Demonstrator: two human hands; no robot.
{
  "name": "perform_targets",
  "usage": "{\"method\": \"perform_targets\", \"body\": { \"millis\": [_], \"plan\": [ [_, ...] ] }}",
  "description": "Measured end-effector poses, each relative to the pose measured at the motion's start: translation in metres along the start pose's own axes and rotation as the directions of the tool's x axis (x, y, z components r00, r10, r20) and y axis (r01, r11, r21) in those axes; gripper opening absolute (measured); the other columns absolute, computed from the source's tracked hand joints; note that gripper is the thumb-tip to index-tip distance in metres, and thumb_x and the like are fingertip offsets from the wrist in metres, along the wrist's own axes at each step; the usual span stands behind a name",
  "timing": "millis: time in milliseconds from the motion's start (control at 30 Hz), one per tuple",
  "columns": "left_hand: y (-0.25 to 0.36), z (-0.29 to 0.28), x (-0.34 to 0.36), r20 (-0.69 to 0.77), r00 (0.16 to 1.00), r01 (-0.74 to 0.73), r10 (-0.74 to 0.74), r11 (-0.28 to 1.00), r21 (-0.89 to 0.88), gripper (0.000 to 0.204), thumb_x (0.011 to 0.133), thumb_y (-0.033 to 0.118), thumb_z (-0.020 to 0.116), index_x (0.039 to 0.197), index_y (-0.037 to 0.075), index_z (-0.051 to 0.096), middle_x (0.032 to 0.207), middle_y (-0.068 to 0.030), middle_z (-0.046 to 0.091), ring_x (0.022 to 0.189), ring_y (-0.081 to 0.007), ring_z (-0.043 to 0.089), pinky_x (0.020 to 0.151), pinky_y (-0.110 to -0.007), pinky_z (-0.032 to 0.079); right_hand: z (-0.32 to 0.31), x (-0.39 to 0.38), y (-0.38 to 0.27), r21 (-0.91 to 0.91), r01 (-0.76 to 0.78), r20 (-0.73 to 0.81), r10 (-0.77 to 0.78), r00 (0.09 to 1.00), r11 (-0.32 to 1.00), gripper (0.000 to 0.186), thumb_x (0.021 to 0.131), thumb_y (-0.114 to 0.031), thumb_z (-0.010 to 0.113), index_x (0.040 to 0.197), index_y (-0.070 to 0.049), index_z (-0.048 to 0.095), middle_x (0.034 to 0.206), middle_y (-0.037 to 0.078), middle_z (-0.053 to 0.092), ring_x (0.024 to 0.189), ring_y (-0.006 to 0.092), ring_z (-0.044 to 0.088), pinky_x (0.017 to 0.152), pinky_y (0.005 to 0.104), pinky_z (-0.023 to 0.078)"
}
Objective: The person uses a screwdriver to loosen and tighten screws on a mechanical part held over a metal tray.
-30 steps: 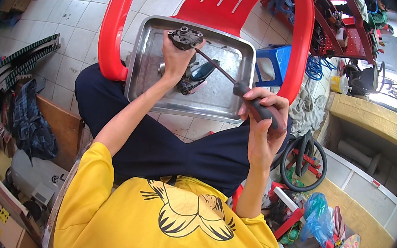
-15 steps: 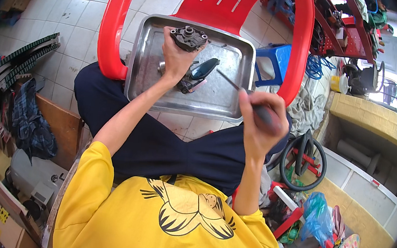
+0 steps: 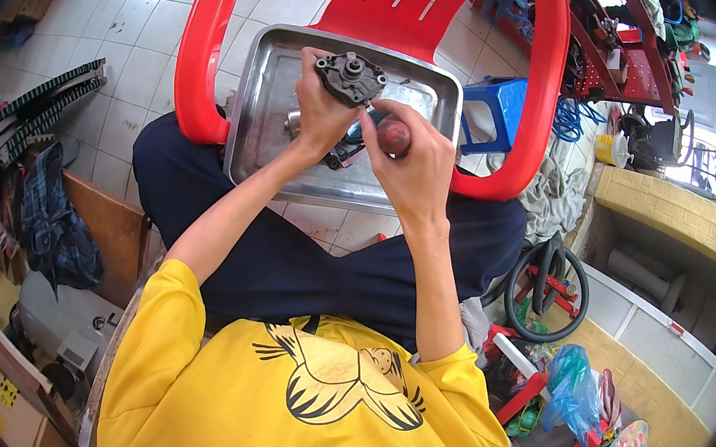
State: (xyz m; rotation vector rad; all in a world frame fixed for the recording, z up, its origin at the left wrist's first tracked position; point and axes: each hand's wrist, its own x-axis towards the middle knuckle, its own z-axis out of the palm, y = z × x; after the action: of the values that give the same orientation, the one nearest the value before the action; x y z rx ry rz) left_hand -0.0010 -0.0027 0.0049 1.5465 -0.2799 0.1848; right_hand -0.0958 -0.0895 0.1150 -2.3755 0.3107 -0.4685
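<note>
My left hand [image 3: 317, 113] is closed around a dark grey metal machine part [image 3: 350, 77] with a round boss in its middle, held up over a shallow metal tray [image 3: 251, 158]. In my right hand [image 3: 418, 164] is a screwdriver [image 3: 394, 138] with a dark reddish handle. Its shaft points away from me toward the part's lower edge, but I cannot tell whether the tip touches it. Below my hands, a dark, glossy bluish piece [image 3: 355, 130] and other small metal parts [image 3: 293, 121] lie in the tray, partly hidden by my hands.
The tray rests on a red plastic chair [image 3: 383, 6] in front of my knees. A blue stool [image 3: 496, 116] stands to its right, near coiled blue cable [image 3: 568, 119]. Farther right are a black tyre [image 3: 547, 289] and a red shelf rack [image 3: 632, 69].
My right hand has moved left and away from me with the screwdriver, right up to the machine part. My left hand has shifted the part slightly right and nearer.
</note>
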Motion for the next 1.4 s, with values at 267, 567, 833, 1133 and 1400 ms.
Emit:
{"method": "perform_targets", "body": {
  "millis": [267,567,833,1133,1400],
  "plan": [
    [0.002,-0.001,-0.001,0.022,0.999,0.034,-0.034,0.999,-0.007,0.056,0.068,0.007,0.091,0.103,0.004,0.047,0.082,-0.01,0.072,0.08,-0.0183,0.073,0.071,-0.031,0.056,0.004,-0.002,0.001,0.001,-0.003,-0.006,0.003,1.0,1.0,0.017,0.084,-0.014,0.081,0.096,-0.005,0.074,0.089,0.011,0.075,0.077,0.0302,0.073,0.071,0.0347,0.057],
    [0.0,0.0,-0.002,0.091,0.996,0.001,-0.004,1.0,0.029,0.061,0.063,0.011,0.094,0.103,0.003,0.048,0.081,-0.0138,0.073,0.079,-0.0263,0.076,0.07,-0.034,0.058,-0.006,-0.005,0.017,-0.067,0.091,0.068,-0.087,0.994,0.994,0.018,0.085,-0.014,0.082,0.097,-0.005,0.072,0.093,0.011,0.075,0.079,0.0304,0.073,0.07,0.035,0.057],
    [0.003,-0.001,-0.003,0.194,0.98,0.025,-0.035,0.998,0.056,0.059,0.065,0.01,0.094,0.102,0.005,0.048,0.087,-0.0112,0.074,0.084,-0.0189,0.075,0.073,-0.032,0.057,-0.009,-0.009,0.029,-0.113,0.146,0.093,-0.136,0.986,0.983,0.018,0.085,-0.014,0.081,0.097,-0.005,0.072,0.092,0.011,0.075,0.079,0.0299,0.073,0.069,0.0356,0.058],
    [-0.01,-0.001,0.006,0.125,0.992,0.016,-0.03,0.994,0.108,0.067,0.065,0.016,0.097,0.105,0.004,0.044,0.086,-0.0142,0.074,0.083,-0.0258,0.077,0.072,-0.035,0.059,-0.018,-0.012,0.043,-0.061,0.123,0.02,-0.122,0.992,0.991,0.016,0.086,-0.019,0.08,0.094,-0.009,0.071,0.088,0.009,0.074,0.073,0.03,0.071,0.063,0.0368,0.055],
    [-0.02,-0.006,0.016,0.125,0.932,0.359,-0.341,0.916,-0.18,0.061,0.071,0.022,0.097,0.102,0.002,0.048,0.088,-0.0099,0.075,0.074,-0.0141,0.072,0.068,-0.027,0.057,-0.021,0.029,0.059,-0.196,-0.042,0.04,0.051,0.998,0.98,0.02,0.085,-0.023,0.079,0.091,-0.005,0.074,0.084,0.015,0.074,0.077,0.0357,0.071,0.072,0.0417,0.056]
  ]
}}
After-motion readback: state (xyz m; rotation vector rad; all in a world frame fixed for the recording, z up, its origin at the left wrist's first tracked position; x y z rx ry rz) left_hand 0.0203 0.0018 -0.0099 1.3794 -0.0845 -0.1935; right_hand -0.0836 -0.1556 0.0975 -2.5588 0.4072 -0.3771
